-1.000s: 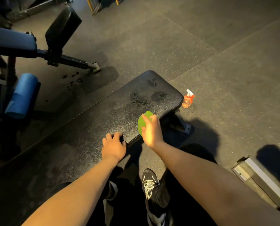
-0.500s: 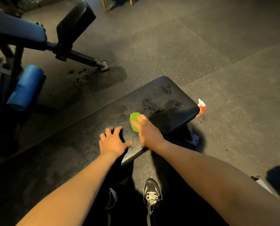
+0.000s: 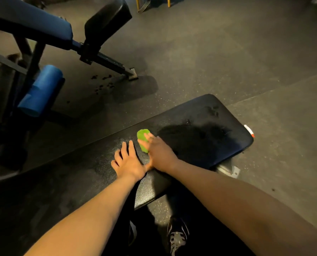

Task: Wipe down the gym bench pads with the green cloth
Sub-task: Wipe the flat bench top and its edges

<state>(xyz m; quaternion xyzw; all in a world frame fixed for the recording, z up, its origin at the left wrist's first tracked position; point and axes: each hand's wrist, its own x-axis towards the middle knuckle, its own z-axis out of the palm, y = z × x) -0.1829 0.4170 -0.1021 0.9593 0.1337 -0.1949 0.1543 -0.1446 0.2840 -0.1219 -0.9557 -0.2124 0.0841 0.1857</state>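
Bench pad (image 3: 91,163) in close, black and textured, one shoe (image 3: 178,237) on the floor beneath. Left hand (image 3: 129,162) lies flat on it, fingers spread, holding nothing. Right hand (image 3: 160,154), thumb touching the left, presses the green cloth (image 3: 142,137) down under straight fingers. Dark patch (image 3: 196,137) beyond; spray bottle (image 3: 249,130) peeks past the far end.

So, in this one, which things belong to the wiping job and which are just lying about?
In the job: green cloth under the right hand; black bench pad; left hand flat on it.
Lying about: spray bottle beyond the pad's end, untouched; blue roller and the other bench at the back.
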